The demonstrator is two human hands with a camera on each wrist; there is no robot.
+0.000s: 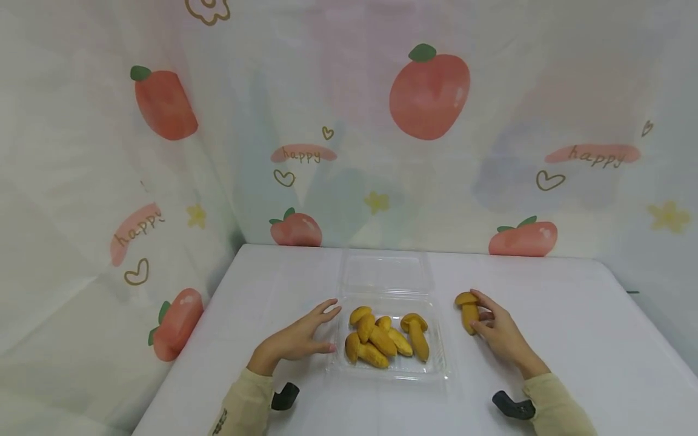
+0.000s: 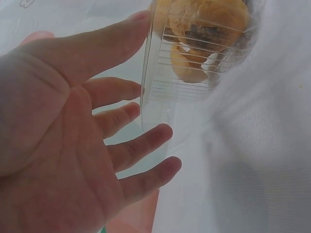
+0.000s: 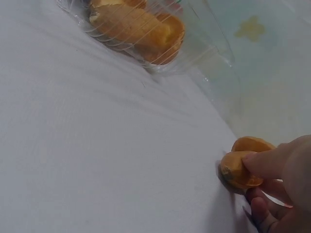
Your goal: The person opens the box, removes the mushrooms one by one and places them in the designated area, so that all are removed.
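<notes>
A clear plastic clamshell box (image 1: 403, 372) lies with its lid (image 1: 385, 272) folded back, away from me. Several yellow-brown mushrooms (image 1: 383, 340) rest inside it, heaped toward the left with one apart at the right. My left hand (image 1: 297, 335) is at the box's left side, fingers spread and thumb near the rim; in the left wrist view the thumb tip meets the box wall (image 2: 148, 73). To the right of the box, my right hand (image 1: 498, 330) pinches a single mushroom (image 1: 468, 312) between thumb and fingers, its cap pointing away from me, at the table surface.
A white cloth covers the table (image 1: 305, 272). Behind and to the left hangs a curtain (image 1: 349, 91) printed with fruit and hearts. Black curved pieces (image 1: 512, 406) show at both sleeve cuffs.
</notes>
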